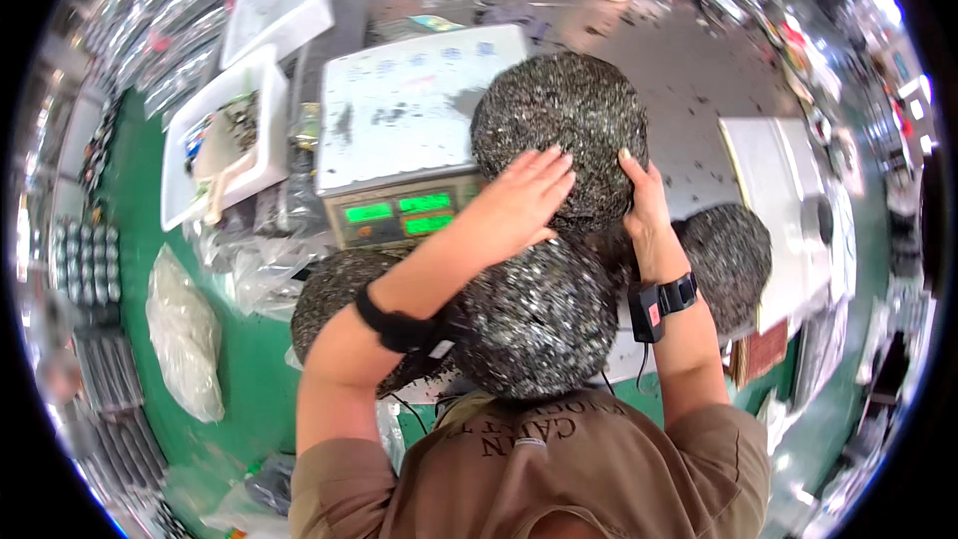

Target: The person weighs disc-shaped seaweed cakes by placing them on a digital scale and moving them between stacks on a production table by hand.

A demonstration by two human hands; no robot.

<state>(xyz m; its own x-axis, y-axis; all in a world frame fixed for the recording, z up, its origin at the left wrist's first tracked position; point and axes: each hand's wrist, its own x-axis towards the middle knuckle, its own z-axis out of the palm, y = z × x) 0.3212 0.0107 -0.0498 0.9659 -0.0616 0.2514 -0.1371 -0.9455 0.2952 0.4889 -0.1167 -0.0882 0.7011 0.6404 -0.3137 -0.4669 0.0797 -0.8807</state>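
Observation:
A large round cake of dark, flaky dried seaweed (557, 101) lies before me, its left side over the edge of an electronic scale (404, 105). My left hand (520, 198) rests flat on the cake's near side, fingers extended. At its right rim my right hand (645, 195) grips it, thumb on top and fingers hidden beneath. Nearer my body is a second cake (539, 318), its far part under the first. A third cake (337, 292) is partly hidden behind my left forearm. Another, smaller-looking cake (726, 262) is right of my right wrist.
Left of the scale, a white plastic bin (273, 142) holds a scoop (232, 161) and dark scraps. A white tray (281, 4) is beyond it. A white board-like panel (786, 202) is at the right. A filled plastic bag (182, 337) lies on the green floor (254, 367).

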